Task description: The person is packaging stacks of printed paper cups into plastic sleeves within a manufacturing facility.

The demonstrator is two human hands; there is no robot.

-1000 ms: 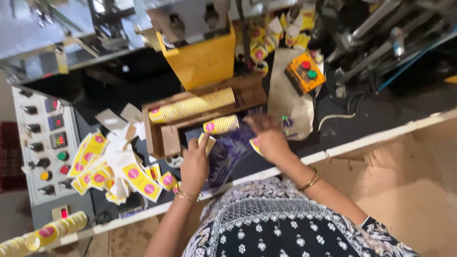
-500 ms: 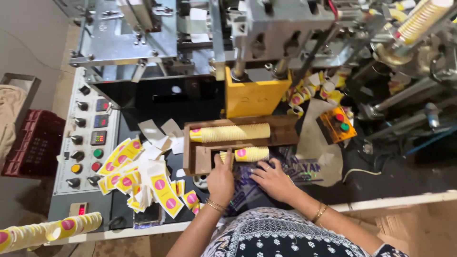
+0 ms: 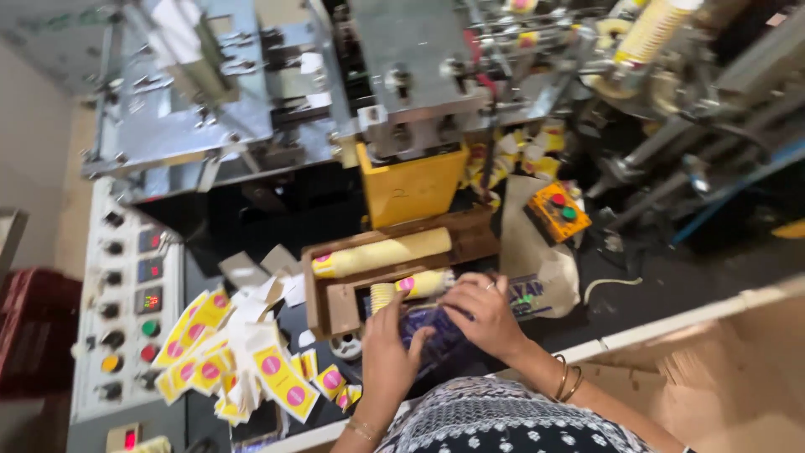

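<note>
Fingers of the left hand point(image 3: 387, 352) and right hand point(image 3: 482, 315) curl together around a dark blue packet point(image 3: 426, 329) held between them. At twelve o'clock, touching the right fingertips, a short stack of yellow paper cups point(image 3: 412, 285) lies in a wooden tray point(image 3: 335, 306).

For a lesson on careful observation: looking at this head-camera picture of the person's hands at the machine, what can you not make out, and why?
- Head view: what the left hand and right hand hold over the dark purple packet; the hands cover it.
- Head view: print on the yellow labels; motion blur.
- Head view: the yellow stack at top right; cut off by the edge.
- Head view: the control panel displays; too small.
</note>
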